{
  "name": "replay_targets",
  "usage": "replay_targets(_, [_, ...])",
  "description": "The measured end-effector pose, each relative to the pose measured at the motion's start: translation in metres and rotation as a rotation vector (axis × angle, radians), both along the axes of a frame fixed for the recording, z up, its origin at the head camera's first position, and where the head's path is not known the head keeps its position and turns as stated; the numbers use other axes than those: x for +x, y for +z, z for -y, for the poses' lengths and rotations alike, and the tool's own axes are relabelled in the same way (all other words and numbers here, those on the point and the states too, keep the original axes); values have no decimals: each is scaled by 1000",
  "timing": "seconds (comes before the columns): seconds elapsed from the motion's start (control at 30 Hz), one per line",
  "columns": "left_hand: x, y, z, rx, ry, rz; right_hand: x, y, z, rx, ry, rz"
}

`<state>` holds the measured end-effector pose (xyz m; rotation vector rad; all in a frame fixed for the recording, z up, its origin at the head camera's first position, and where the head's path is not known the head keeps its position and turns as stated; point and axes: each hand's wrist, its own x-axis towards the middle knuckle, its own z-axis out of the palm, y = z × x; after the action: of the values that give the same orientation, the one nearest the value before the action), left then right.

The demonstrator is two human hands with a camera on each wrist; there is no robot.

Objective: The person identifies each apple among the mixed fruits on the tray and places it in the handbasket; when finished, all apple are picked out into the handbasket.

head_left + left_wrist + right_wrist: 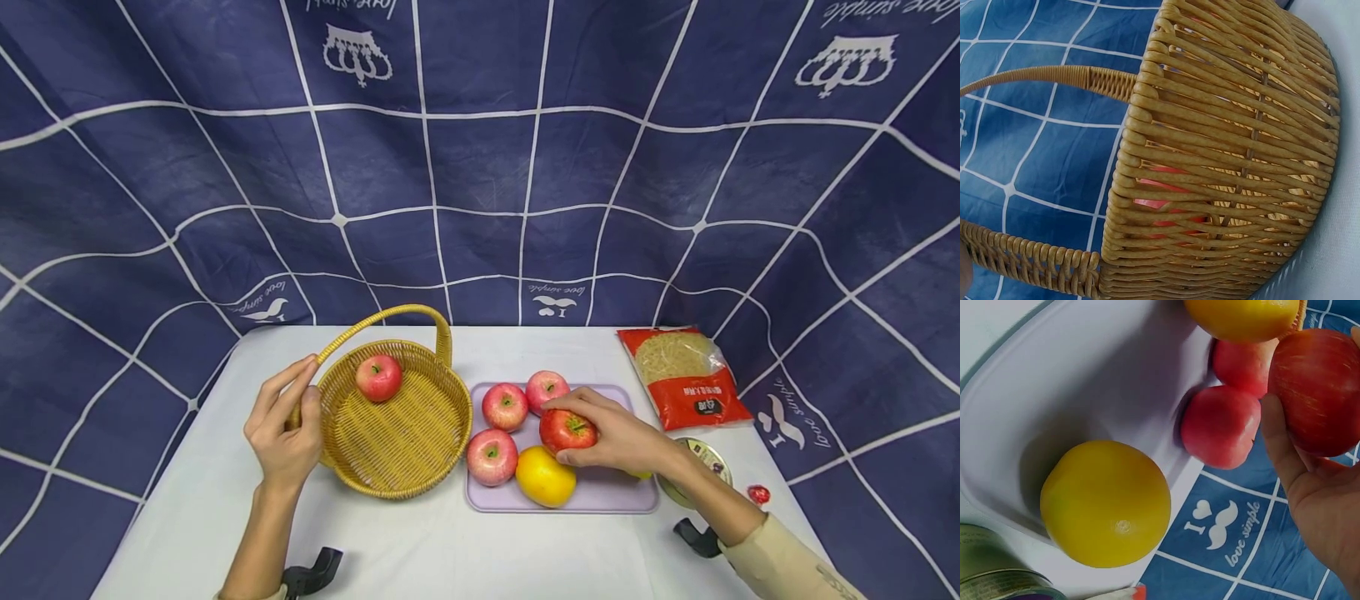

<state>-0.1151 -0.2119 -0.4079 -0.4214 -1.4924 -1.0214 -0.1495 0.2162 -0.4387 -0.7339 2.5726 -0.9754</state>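
My left hand grips the arched handle of a yellow-brown wicker basket by its left side. One pinkish-red apple lies inside, also glimpsed through the weave in the left wrist view. Over the lilac tray, my right hand holds a darker red apple between thumb and fingers. Three pink apples, among them a front one, sit on the tray's left part. Beside them is a yellow round fruit. A second yellow fruit is mostly hidden by my right arm in the head view.
A red bag with a see-through window lies at the back right. Near my right forearm stands a round tin, with a small red wrapped piece beside it. A dark blue checked cloth hangs behind the white table.
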Motion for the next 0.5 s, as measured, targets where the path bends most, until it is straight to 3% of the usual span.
replay_targets(0.17, [0,-2,1,-1,-2,9,0,2,5,-16,-34,8])
replay_targets(0.5, [0,-1,1,2,-5,5,-3,-2,14,-53,-38,-63])
